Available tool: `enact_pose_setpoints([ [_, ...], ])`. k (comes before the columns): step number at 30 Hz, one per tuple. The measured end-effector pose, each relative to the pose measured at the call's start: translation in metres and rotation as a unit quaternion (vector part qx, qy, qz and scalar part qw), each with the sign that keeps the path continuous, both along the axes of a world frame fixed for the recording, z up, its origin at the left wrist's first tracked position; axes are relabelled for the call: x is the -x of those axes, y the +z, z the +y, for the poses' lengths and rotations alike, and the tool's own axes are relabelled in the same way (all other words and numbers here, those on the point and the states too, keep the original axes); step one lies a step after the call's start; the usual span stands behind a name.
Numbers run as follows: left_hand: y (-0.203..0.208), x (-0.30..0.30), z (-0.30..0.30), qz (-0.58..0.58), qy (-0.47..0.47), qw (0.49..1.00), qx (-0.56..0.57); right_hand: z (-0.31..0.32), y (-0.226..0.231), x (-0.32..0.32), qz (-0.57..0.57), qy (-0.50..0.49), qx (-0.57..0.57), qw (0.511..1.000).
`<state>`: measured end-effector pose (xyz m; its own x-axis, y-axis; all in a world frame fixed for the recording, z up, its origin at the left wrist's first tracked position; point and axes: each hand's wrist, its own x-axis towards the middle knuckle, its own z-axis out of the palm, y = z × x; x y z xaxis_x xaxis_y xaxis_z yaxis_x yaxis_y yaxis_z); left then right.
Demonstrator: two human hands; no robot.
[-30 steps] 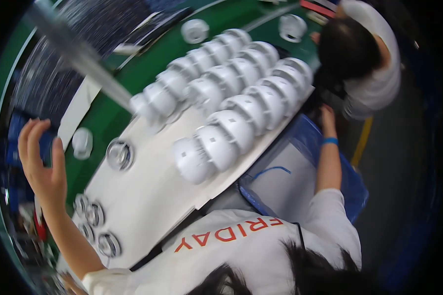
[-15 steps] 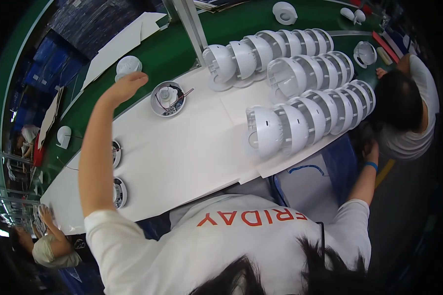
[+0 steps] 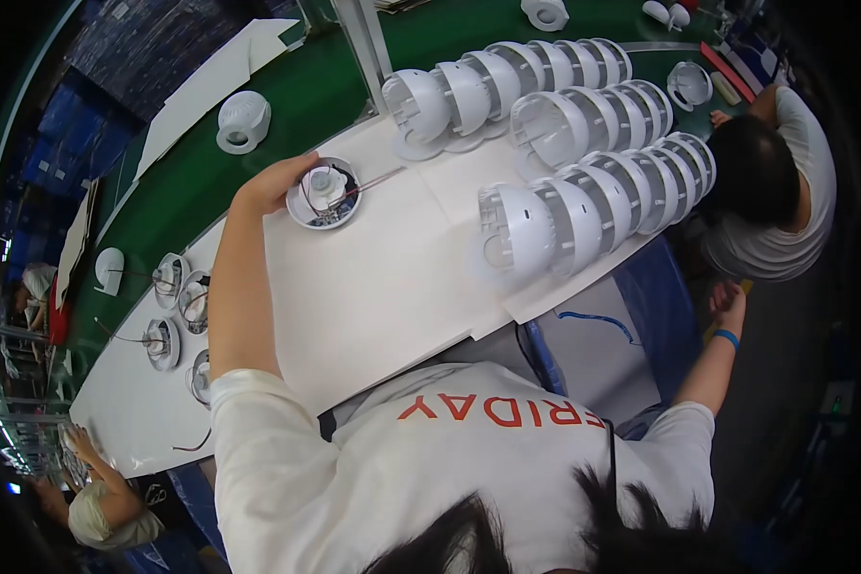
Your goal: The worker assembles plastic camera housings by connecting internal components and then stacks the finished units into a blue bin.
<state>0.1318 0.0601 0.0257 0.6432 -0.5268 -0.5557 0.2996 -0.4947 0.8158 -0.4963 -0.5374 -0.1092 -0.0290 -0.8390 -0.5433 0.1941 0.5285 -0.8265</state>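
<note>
My left hand (image 3: pixel 275 184) has its fingers at the left rim of a round white housing (image 3: pixel 301 203), gripping its edge. This bowl-shaped part sits open side up on the white board and holds a white round mechanism (image 3: pixel 327 184), a small circuit board and thin wires. The wires stick out over the rim to the right. My right hand (image 3: pixel 727 304), with a blue band at its wrist, hangs off the table at the right. It holds nothing that I can see, and its fingers are loosely bent and apart.
Rows of nested white dome shells (image 3: pixel 584 206) stand on the white board (image 3: pixel 373 306) at the right. Several wired housings (image 3: pixel 163 344) lie at the left. A white shell (image 3: pixel 244 122) rests on the green belt (image 3: pixel 306 96). Co-workers (image 3: pixel 770 182) sit at the right and far left.
My left hand has come down from above the belt to the round housing's rim. The housing's wires now point further right. My right hand has moved slightly lower.
</note>
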Motion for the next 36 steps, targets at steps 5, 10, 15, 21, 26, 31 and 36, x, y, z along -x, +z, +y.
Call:
enact_pose_setpoints([
  [5,-0.011,-0.004,0.030,0.024,-0.046,0.998,0.017,-0.017,-0.019,0.024,0.067,0.071,-0.005,0.995],
  [10,0.036,0.014,0.041,-0.045,-0.164,0.963,-0.207,-0.005,-0.039,0.055,0.018,0.004,-0.001,1.000],
  [15,0.034,-0.012,0.084,-0.113,-0.203,0.928,-0.292,0.053,-0.007,-0.002,-0.018,0.001,0.014,1.000],
  [21,0.035,-0.011,0.097,-0.014,-0.130,0.952,-0.278,0.071,0.031,-0.018,-0.073,0.031,0.050,0.996],
  [26,0.084,0.002,0.093,-0.204,-0.067,0.951,-0.221,0.095,0.091,-0.022,0.162,0.118,0.240,0.950],
  [31,0.167,0.028,0.082,-0.428,0.029,0.903,-0.002,0.093,0.133,-0.046,0.203,0.102,0.395,0.890],
  [36,0.215,0.093,-0.005,-0.515,-0.038,0.847,0.125,0.059,0.146,-0.093,0.185,0.150,0.471,0.849],
])
